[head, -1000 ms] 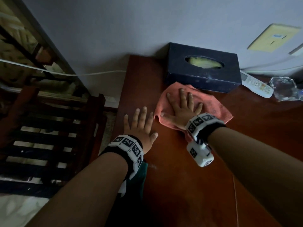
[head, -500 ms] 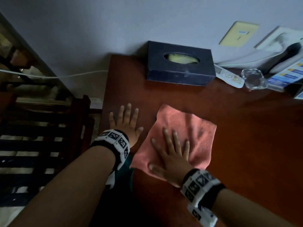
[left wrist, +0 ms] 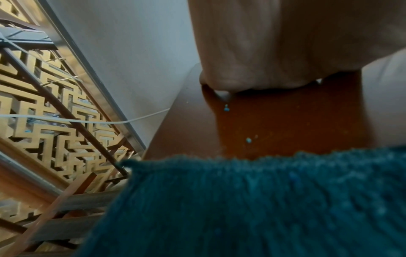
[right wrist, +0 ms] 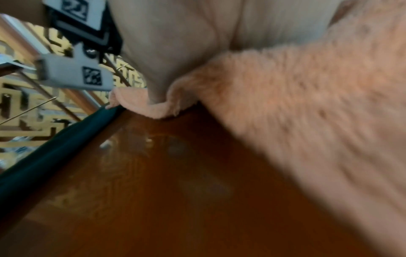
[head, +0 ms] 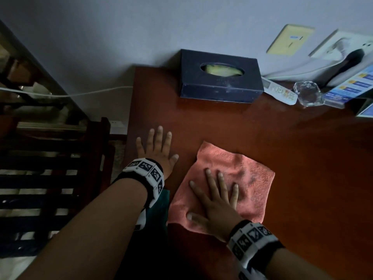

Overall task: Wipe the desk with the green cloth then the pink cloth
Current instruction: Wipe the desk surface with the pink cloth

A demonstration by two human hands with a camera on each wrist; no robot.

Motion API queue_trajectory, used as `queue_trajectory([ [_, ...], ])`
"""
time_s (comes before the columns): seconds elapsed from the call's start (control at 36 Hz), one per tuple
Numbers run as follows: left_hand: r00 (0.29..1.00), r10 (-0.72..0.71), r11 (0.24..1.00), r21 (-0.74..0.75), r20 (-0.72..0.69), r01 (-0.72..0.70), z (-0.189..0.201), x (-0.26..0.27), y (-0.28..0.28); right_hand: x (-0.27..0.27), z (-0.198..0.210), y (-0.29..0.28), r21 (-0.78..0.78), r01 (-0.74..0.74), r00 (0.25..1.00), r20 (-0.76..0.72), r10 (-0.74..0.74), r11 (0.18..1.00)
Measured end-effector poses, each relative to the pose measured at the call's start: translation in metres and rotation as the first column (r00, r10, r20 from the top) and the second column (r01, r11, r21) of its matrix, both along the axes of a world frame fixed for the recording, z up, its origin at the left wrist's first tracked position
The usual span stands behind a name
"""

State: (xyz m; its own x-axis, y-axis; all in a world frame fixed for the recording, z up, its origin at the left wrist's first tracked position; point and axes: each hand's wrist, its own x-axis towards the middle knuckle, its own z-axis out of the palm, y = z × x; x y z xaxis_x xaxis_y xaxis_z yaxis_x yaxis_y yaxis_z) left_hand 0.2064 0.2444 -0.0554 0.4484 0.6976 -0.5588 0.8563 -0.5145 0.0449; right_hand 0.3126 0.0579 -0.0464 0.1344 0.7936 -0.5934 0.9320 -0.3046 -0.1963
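Note:
The pink cloth lies spread on the reddish-brown desk, and my right hand presses flat on it with fingers spread. In the right wrist view the pink cloth fills the right side under my palm. My left hand rests flat on the desk near its left edge, fingers straight, holding nothing. The dark green cloth lies under my left wrist at the desk's near left, mostly hidden by the arm. The left wrist view shows the green cloth close below the camera.
A dark blue tissue box stands at the back against the wall. To its right lie a white remote, a glass ashtray and leaflets. A dark wooden slatted rack stands left of the desk.
My right hand has dragged the pink cloth from beside the tissue box toward me and slightly right. My left hand stays flat near the desk's left edge.

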Motion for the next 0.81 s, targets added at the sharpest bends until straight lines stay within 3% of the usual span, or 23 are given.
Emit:
queue_trajectory([
  [0.25,0.999,0.011,0.999,-0.049,-0.031,-0.012,0.004,0.003,0.002,0.024,-0.008,0.06,-0.011,0.051,0.998,0.026,-0.051,0.999],
  [0.47,0.999,0.011,1.0,-0.004,-0.044,-0.011,0.002,0.004,-0.001,0.042,-0.008,0.107,-0.007,0.075,0.996,0.043,-0.074,0.997],
  [0.69,0.997,0.018,1.0,0.026,-0.07,-0.016,0.003,0.008,-0.003,0.044,-0.009,0.109,0.039,0.063,0.996,0.059,-0.065,0.997],
  [0.81,0.999,0.029,0.999,0.04,-0.038,-0.027,-0.001,0.01,-0.005,0.034,-0.011,0.082,0.062,0.064,0.994,0.079,-0.069,0.996],
])
